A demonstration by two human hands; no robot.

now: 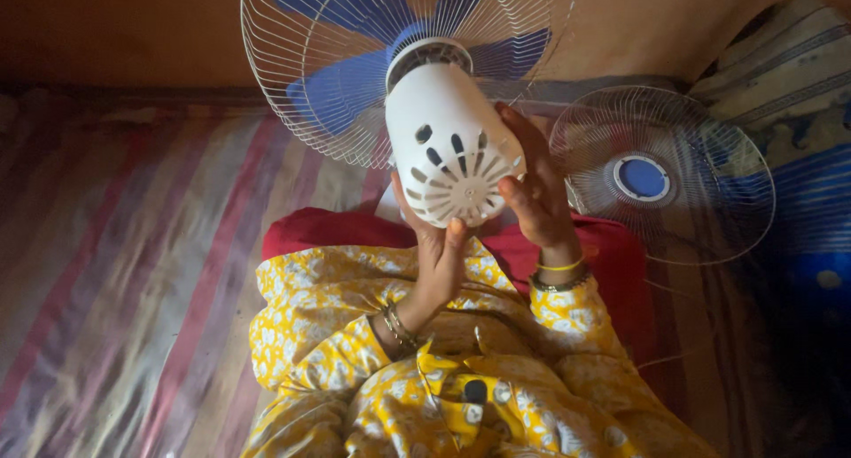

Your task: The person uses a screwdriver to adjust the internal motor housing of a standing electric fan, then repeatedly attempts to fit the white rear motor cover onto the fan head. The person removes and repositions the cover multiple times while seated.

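Striped bedding point(133, 245) in pink, purple and cream fills the left side, lying flat under everything. Moving right, the fan's rear wire guard point(292, 86) stands up at the top centre, blue blades point(341, 90) showing through it. Your left hand point(439, 245) comes up from below, fingers cupped under the white motor housing point(448, 130), thumb tip on its vented end; gold bangles sit at that wrist. The housing is held up above your lap, its slotted end tilted toward you. Your right hand point(536, 187) grips the housing's right side, fingers curled round it, thumb pressed near the vents. Both sleeves are yellow with a floral print. Further right, a separate front guard point(660, 174) with a blue hub lies flat on the bedding, well apart from your hands.
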